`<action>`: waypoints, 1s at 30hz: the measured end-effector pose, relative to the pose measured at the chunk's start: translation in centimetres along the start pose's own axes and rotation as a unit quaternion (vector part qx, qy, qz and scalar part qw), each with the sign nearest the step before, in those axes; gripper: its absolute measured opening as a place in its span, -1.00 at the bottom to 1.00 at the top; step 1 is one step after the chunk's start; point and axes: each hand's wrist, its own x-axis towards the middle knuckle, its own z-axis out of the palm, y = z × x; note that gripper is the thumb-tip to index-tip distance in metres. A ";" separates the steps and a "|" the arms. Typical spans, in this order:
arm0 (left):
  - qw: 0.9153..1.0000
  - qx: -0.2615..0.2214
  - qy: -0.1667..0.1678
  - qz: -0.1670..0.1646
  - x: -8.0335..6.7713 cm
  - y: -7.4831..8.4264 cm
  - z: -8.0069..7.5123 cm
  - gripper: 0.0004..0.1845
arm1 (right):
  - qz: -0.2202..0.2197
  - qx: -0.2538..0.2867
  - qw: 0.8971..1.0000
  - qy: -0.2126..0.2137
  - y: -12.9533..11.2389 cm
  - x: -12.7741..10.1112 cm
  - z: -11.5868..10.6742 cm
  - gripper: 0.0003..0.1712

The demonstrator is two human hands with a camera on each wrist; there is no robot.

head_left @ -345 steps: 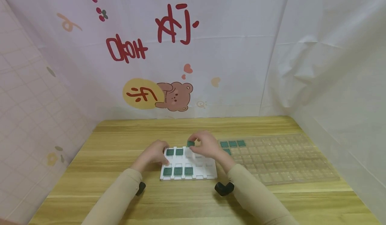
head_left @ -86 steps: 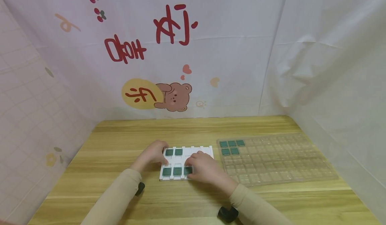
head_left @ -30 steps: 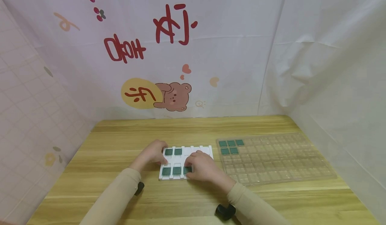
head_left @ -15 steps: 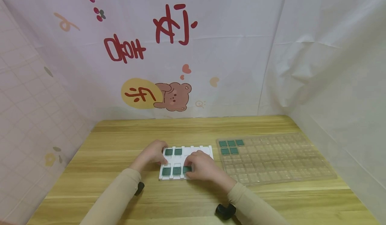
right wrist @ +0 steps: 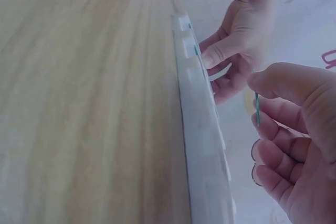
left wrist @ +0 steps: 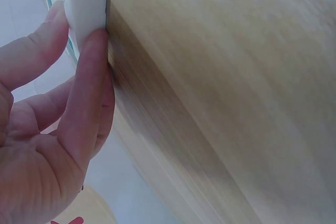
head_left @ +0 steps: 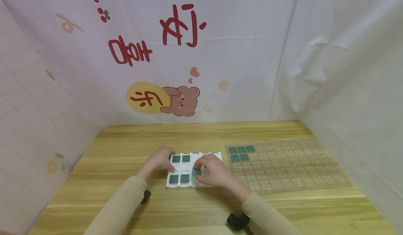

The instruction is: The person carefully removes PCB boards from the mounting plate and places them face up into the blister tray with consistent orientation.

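Observation:
My right hand (head_left: 214, 172) pinches a small green square circuit board (head_left: 196, 172) between thumb and fingers, just over the white tray (head_left: 204, 185). Seen edge-on in the right wrist view, that board (right wrist: 257, 109) is a thin line, apart from the tray's face. My left hand (head_left: 162, 159) grips the tray's left end; in the left wrist view its thumb is on the face and a finger lies along the side of the tray (left wrist: 86, 3). Two boards sit in the tray's back row (head_left: 181, 158) and two in its front row (head_left: 179, 179).
To the right lies a clear plastic tray (head_left: 277, 175) of many square pockets, with several green boards (head_left: 241, 149) in its back left corner. Both trays rest on the wooden table (head_left: 176, 210). A printed white curtain (head_left: 245, 53) hangs behind and at both sides.
The right hand has lifted the third front-row board out of its pocket and slightly up. Earlier, another board went into the clear tray's second row. The left hand has stayed on the white tray.

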 end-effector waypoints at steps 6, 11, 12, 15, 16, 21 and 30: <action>1.000 0.010 0.001 0.002 -0.1 0.1 0.0 -0.29 | 0.010 0.030 0.999 0.013 0.4 -0.5 -0.6 -0.73; 1.000 0.014 0.001 0.000 0.0 0.1 0.1 -0.29 | 0.014 0.047 0.999 0.021 0.8 -1.0 -1.4 -0.72; 1.000 0.016 0.002 0.000 0.0 0.1 0.1 -0.29 | 0.013 0.048 0.999 0.022 1.0 -1.1 -1.5 -0.72; 1.000 0.022 0.003 -0.002 0.1 0.1 0.1 -0.29 | 0.007 0.055 0.998 0.029 1.4 -1.4 -1.9 -0.72; 1.000 0.024 0.003 -0.001 0.1 0.0 0.1 -0.30 | 0.005 0.058 0.998 0.032 1.5 -1.5 -2.0 -0.72; 1.000 0.025 0.005 0.000 0.3 -0.1 0.2 -0.30 | 0.016 0.067 0.997 0.038 2.3 -2.1 -2.6 -0.73; 1.000 0.010 0.001 0.001 0.1 0.1 0.1 -0.30 | 0.030 0.061 0.997 0.043 3.7 -3.0 -3.5 -0.72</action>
